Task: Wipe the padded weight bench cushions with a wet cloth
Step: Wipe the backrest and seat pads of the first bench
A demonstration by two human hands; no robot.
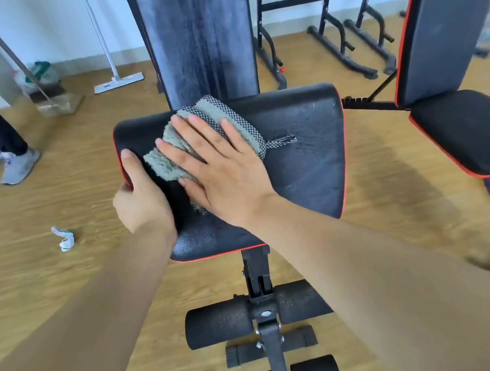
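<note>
I see the upright back cushion [200, 40], dark vinyl streaked with damp vertical bands, standing behind the seat cushion [303, 155], a broad black pad with rounded corners, red piping and a pebbled, partly wet sheen. My right hand [221, 169] lies flat, fingers spread, pressing the cloth [202, 129] onto the seat's left half. My left hand [140, 195] is curled around the seat's left edge, thumb on top, steadying it. The cloth is grey, nubby terry, bunched, with a checked woven border and a small hanging loop [283, 141] trailing right. I judge the bunching could leave strips unwiped, and the loop could drag grit. A slick wet surface could let my palm skid off the cloth.
</note>
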